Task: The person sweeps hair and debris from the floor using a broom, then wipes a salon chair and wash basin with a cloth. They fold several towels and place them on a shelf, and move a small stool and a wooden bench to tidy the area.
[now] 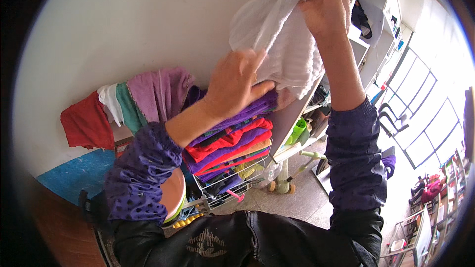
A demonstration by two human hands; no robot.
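Up at the top, my right hand point(324, 11) pinches a thin white cloth point(293, 48) by its upper edge. The cloth hangs in loose folds against the wall and beside a white shelf unit. My left hand point(233, 81) is slightly blurred at the cloth's left side, with its index finger at the edge and its thumb apart. Its other fingertips are hidden, so I cannot tell whether it grips the cloth. Below that hand lies a pile of folded red and purple cloths point(230, 144), on a white wire rack point(222, 202).
Pink, green, white and red cloths point(159, 92) hang along the wall at left. A round basin point(174, 193) stands below them. Shelves point(374, 48) rise at right, with a green container point(297, 131) low down. Beyond are windows point(412, 107) and a person in red point(432, 189).
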